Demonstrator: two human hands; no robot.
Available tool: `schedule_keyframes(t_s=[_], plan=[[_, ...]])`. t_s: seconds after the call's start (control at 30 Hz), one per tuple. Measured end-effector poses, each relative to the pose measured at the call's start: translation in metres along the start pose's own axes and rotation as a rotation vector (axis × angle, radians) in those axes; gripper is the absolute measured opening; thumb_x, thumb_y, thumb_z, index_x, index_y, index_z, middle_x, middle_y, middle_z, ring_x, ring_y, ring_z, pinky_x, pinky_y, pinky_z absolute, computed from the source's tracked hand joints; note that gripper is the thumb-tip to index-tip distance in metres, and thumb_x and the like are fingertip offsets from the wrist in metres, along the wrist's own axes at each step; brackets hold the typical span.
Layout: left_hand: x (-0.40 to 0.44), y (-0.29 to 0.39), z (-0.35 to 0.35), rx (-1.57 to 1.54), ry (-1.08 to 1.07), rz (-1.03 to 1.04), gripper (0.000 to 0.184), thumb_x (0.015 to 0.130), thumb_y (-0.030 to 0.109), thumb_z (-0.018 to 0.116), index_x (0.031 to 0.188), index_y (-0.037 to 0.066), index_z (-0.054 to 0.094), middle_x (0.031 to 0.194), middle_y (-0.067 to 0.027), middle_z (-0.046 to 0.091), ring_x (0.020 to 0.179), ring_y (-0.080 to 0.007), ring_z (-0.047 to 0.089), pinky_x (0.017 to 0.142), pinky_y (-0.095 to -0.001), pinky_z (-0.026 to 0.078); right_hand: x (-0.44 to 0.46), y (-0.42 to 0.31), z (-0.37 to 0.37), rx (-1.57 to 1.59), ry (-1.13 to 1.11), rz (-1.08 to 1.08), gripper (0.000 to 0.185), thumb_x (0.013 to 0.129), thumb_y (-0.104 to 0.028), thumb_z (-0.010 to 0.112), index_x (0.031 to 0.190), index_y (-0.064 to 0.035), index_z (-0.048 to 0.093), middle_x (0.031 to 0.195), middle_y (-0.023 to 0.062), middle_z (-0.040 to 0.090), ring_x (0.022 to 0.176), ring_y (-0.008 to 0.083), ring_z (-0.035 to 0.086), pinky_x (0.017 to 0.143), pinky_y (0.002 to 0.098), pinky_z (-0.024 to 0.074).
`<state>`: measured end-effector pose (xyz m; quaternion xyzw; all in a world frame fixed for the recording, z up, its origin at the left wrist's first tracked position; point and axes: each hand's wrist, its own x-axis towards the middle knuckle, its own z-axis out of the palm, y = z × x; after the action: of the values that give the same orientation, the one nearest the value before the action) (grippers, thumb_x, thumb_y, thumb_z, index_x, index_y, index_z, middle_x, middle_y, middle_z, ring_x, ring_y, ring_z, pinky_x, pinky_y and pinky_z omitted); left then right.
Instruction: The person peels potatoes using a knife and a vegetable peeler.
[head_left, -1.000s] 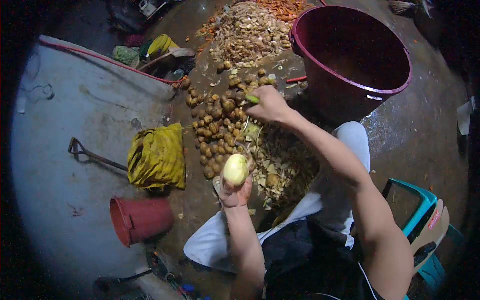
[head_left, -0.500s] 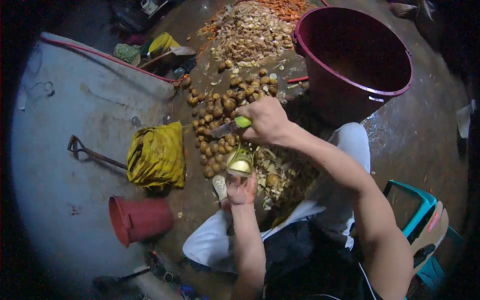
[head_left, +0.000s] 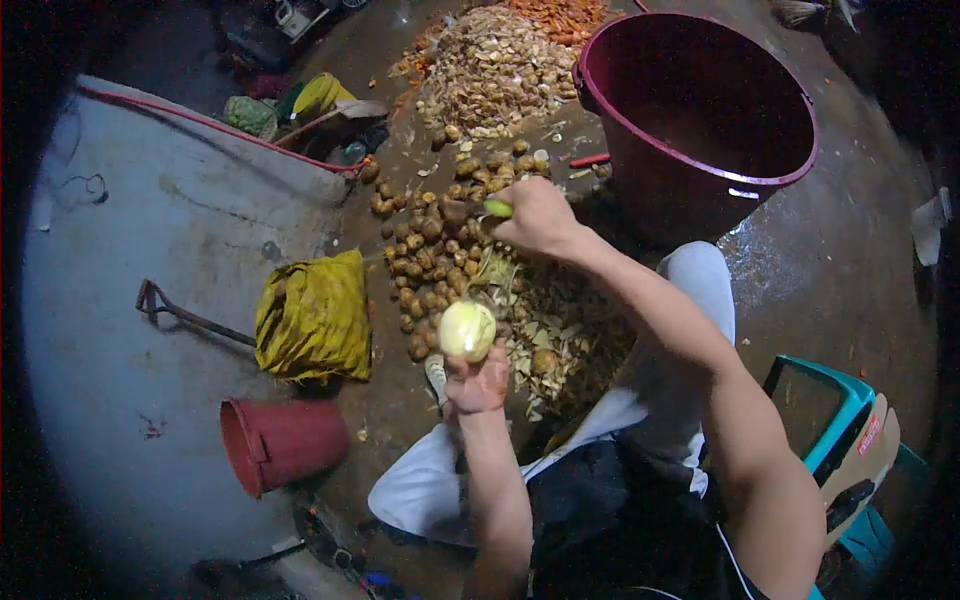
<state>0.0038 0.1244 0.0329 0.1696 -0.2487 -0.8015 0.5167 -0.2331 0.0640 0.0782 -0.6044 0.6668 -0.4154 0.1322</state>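
My left hand is closed around the lower side of a round, pale yellow-green peeled vegetable, whose exact kind I cannot tell. Above it and to the right, my right hand grips a knife by its green handle. The blade points left over a heap of brown, potato-like vegetables and stands apart from the pale one. Pale peelings lie on the floor between my legs, right of my left hand.
A large maroon tub stands at the upper right. Farther off lie a heap of pale pieces and orange pieces. On the left are a yellow sack, a handled tool and a red bucket. A red-handled object lies near the tub.
My right hand has moved slightly up with the knife, away from the vegetable. The vegetable has turned in my left hand and now shows a broad pale, peeled side.
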Motion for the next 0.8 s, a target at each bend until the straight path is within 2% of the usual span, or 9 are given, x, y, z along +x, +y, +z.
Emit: schedule_keyframes(t_s=[0.1, 0.23, 0.3, 0.33, 0.43, 0.5, 0.53, 0.63, 0.8], plan=[[-0.004, 0.009, 0.013, -0.119, 0.028, -0.001, 0.088, 0.066, 0.031, 0.084, 0.138, 0.005, 0.041, 0.133, -0.0107, 0.050, 0.128, -0.0291, 0.042, 0.107, -0.0473, 0.035, 0.008, 0.025, 0.015, 0.079, 0.037, 0.054, 0.029, 0.064, -0.031, 0.072, 0.085, -0.0123, 0.071, 0.073, 0.0164, 0.065, 0.072, 0.0365, 0.064, 0.068, 0.0459, 0.0529], [-0.006, 0.019, -0.012, 0.077, 0.009, -0.136, 0.086, 0.072, 0.030, 0.081, 0.141, 0.005, 0.036, 0.135, -0.0111, 0.049, 0.123, -0.0298, 0.047, 0.105, -0.0464, 0.038, -0.012, -0.035, -0.008, 0.078, -0.058, -0.172, 0.029, 0.062, -0.030, 0.074, 0.086, -0.0134, 0.070, 0.072, 0.0163, 0.065, 0.071, 0.0363, 0.064, 0.069, 0.0458, 0.0526], [-0.009, 0.010, -0.005, 0.210, 0.122, -0.004, 0.084, 0.073, 0.028, 0.080, 0.141, 0.004, 0.036, 0.134, -0.0109, 0.050, 0.121, -0.0292, 0.050, 0.103, -0.0451, 0.040, -0.017, -0.042, -0.019, -0.015, -0.110, -0.173, 0.030, 0.062, -0.031, 0.074, 0.087, -0.0151, 0.071, 0.072, 0.0149, 0.065, 0.072, 0.0358, 0.065, 0.069, 0.0458, 0.0529], [-0.003, 0.005, 0.014, 0.201, 0.054, 0.068, 0.082, 0.066, 0.028, 0.083, 0.134, 0.003, 0.045, 0.127, -0.0119, 0.055, 0.119, -0.0325, 0.052, 0.095, -0.0446, 0.047, -0.014, -0.027, -0.010, 0.044, 0.006, -0.129, 0.023, 0.064, -0.027, 0.071, 0.081, -0.0110, 0.068, 0.069, 0.0162, 0.063, 0.069, 0.0366, 0.063, 0.066, 0.0454, 0.0515], [0.003, 0.009, 0.022, 0.087, -0.026, 0.050, 0.082, 0.068, 0.028, 0.082, 0.134, 0.002, 0.043, 0.129, -0.0129, 0.054, 0.121, -0.0336, 0.051, 0.095, -0.0439, 0.047, 0.007, 0.011, 0.000, 0.011, 0.139, -0.020, 0.019, 0.067, -0.023, 0.069, 0.070, -0.0049, 0.064, 0.063, 0.0185, 0.060, 0.065, 0.0380, 0.061, 0.061, 0.0468, 0.0496], [0.002, 0.014, 0.016, 0.047, -0.067, 0.049, 0.081, 0.070, 0.028, 0.081, 0.135, 0.001, 0.042, 0.130, -0.0136, 0.053, 0.122, -0.0341, 0.049, 0.096, -0.0439, 0.046, -0.001, 0.004, -0.002, 0.206, 0.064, -0.042, 0.020, 0.066, -0.022, 0.069, 0.067, -0.0038, 0.061, 0.061, 0.0182, 0.057, 0.062, 0.0384, 0.059, 0.060, 0.0476, 0.0473], [0.000, 0.019, 0.012, 0.166, 0.004, 0.007, 0.080, 0.071, 0.028, 0.081, 0.135, 0.001, 0.042, 0.132, -0.0143, 0.051, 0.123, -0.0342, 0.048, 0.097, -0.0448, 0.045, -0.005, -0.011, -0.003, 0.166, 0.143, -0.208, 0.022, 0.065, -0.022, 0.069, 0.064, -0.0031, 0.057, 0.058, 0.0178, 0.055, 0.058, 0.0383, 0.056, 0.057, 0.0464, 0.0454], [-0.002, 0.010, 0.015, 0.279, 0.070, 0.019, 0.077, 0.073, 0.028, 0.079, 0.135, -0.001, 0.042, 0.133, -0.0168, 0.050, 0.124, -0.0351, 0.047, 0.101, -0.0457, 0.042, -0.017, -0.034, -0.019, 0.050, -0.062, -0.208, 0.024, 0.063, -0.030, 0.072, 0.082, -0.0147, 0.070, 0.072, 0.0176, 0.065, 0.072, 0.0360, 0.065, 0.070, 0.0464, 0.0526], [-0.001, 0.009, 0.014, -0.014, -0.011, 0.040, 0.073, 0.071, 0.024, 0.079, 0.131, -0.002, 0.046, 0.131, -0.0181, 0.052, 0.119, -0.0351, 0.052, 0.105, -0.0456, 0.042, 0.007, 0.026, 0.007, 0.058, 0.080, -0.044, 0.028, 0.066, -0.032, 0.071, 0.080, -0.0088, 0.069, 0.073, 0.0182, 0.065, 0.073, 0.0367, 0.064, 0.070, 0.0455, 0.0524]])
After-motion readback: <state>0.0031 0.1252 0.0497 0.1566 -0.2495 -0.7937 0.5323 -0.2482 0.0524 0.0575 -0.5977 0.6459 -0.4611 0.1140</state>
